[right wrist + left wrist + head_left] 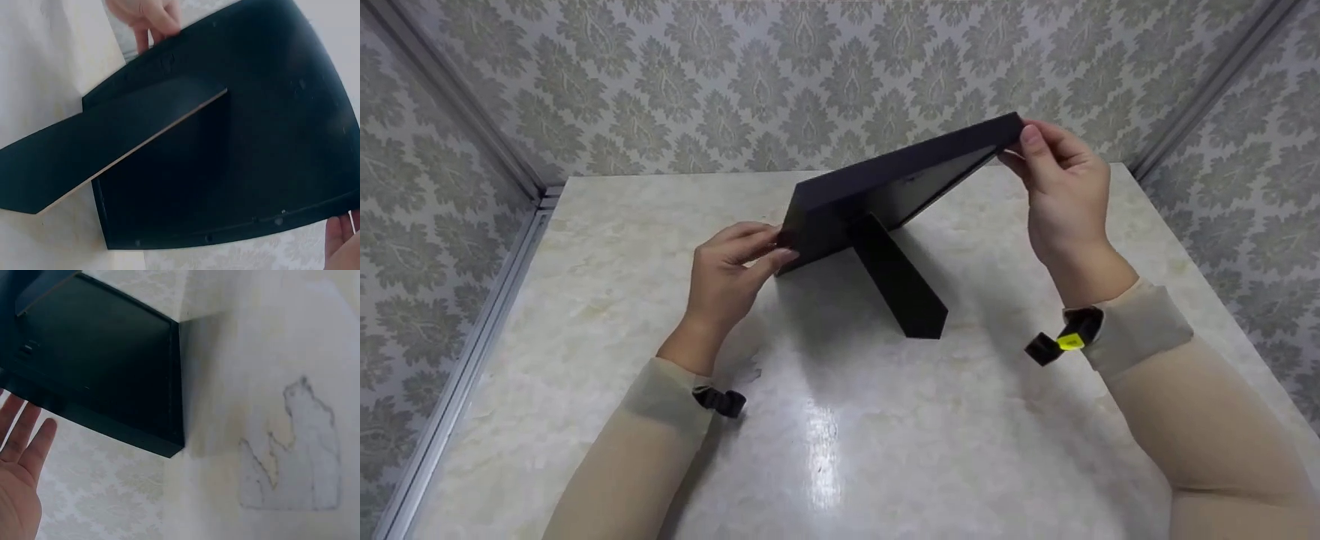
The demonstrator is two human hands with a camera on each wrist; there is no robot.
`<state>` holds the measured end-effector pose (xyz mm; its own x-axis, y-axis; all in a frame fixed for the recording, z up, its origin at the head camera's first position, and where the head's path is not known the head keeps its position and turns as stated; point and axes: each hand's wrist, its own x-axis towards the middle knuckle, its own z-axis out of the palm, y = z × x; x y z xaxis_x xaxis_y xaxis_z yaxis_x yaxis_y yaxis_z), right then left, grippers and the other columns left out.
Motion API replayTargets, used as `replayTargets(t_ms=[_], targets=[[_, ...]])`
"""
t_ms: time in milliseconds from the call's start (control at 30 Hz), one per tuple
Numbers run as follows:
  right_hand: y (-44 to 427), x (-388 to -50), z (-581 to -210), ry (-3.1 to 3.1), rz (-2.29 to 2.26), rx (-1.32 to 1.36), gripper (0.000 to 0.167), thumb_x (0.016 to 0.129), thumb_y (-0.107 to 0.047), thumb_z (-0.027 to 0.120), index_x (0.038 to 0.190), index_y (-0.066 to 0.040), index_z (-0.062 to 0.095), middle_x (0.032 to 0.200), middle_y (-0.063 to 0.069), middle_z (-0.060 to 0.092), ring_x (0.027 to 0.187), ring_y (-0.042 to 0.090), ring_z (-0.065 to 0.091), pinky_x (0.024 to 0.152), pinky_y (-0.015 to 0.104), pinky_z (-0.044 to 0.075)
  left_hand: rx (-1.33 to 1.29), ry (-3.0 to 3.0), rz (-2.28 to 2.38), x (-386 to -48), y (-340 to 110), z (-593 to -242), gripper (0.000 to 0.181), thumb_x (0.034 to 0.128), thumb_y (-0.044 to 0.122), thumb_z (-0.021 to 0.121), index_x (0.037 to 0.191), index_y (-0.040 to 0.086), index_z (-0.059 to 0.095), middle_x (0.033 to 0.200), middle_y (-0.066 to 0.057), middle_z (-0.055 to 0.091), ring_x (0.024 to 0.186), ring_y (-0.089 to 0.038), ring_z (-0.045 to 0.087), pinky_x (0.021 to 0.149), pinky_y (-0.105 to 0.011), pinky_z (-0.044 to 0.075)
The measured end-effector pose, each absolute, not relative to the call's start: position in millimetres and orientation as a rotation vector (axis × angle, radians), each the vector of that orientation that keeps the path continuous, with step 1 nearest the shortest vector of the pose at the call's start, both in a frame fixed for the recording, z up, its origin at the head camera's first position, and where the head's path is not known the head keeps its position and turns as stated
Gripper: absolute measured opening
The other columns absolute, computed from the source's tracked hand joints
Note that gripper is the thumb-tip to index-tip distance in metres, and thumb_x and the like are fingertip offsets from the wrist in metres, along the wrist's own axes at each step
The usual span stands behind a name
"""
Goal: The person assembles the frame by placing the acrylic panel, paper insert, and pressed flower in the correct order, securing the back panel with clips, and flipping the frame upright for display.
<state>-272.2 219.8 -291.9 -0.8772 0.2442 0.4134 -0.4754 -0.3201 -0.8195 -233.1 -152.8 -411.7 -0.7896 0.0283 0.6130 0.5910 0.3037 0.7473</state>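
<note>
A black picture frame (896, 165) is tilted up over the table, its back with the fold-out stand leg (900, 285) turned towards me. My left hand (727, 274) pinches its left side, thumb on the near face and fingers beyond. At the raised right corner my right hand (1069, 191) grips the rim between thumb and fingers. In the left wrist view the left fingers (36, 444) lie along the rim. The right wrist view shows the leg (112, 138) swung out from the back panel (270, 140). The frame's front is hidden.
The marbled tabletop (607, 450) spreads under both arms and reflects a bright light patch. Patterned wallpaper (735, 97) stands behind the table and at both sides, with metal rails (472, 360) along the edges. Small black cameras (720, 401) are strapped to both wrists.
</note>
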Motion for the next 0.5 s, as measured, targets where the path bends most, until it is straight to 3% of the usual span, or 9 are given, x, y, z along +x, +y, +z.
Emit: replayTargets(t_ms=[267, 500], targets=[[222, -302, -284, -1.534, 2.345, 0.261, 0.017, 0.111, -0.007, 0.069, 0.11, -0.003, 0.085, 0.095, 0.004, 0.083, 0.095, 0.018, 0.077, 0.098, 0.032, 0.066, -0.697, -2.005, -1.418, -214, -137, -404, 0.027, 0.0836, 0.003, 0.099, 0.109, 0.0, 0.089, 0.103, -0.015, 0.083, 0.096, -0.014, 0.082, 0.086, -0.025, 0.069], [219, -320, -273, -1.509, 2.518, 0.208, 0.018, 0.11, -0.009, 0.069, 0.117, 0.003, 0.081, 0.1, 0.01, 0.079, 0.094, 0.022, 0.075, 0.095, 0.03, 0.066, -0.797, -2.006, -1.211, -198, -118, -394, 0.026, 0.0796, 0.014, 0.102, 0.096, 0.002, 0.087, 0.091, -0.009, 0.083, 0.081, -0.021, 0.083, 0.075, -0.02, 0.068]])
